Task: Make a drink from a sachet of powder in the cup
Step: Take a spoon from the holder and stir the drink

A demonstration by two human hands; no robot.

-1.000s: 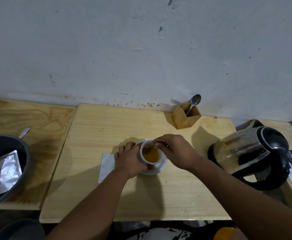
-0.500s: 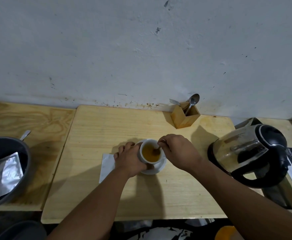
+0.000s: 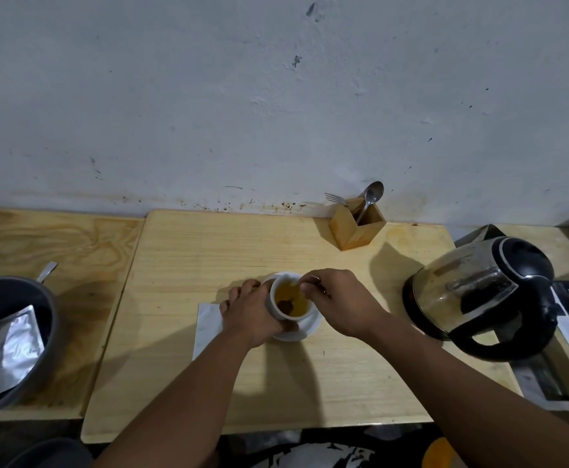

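A white cup (image 3: 278,310) full of orange-brown liquid stands on a white saucer (image 3: 305,330) in the middle of the wooden board. My left hand (image 3: 251,310) wraps around the cup's left side. My right hand (image 3: 335,300) pinches a spoon handle (image 3: 305,282) over the cup's far right rim, and the spoon's dark bowl (image 3: 285,305) is dipped in the liquid. A silver sachet (image 3: 7,349) lies in a grey bowl (image 3: 48,327) at the far left.
A steel and black kettle (image 3: 482,295) stands close on the right. At the back right a wooden holder (image 3: 357,228) keeps a spoon and a fork. A white napkin (image 3: 207,324) lies under my left hand. The wall rises behind the board.
My right hand has circled the spoon around inside the cup, from the far rim to the right side and back toward the far right. My left hand has kept its hold on the cup.
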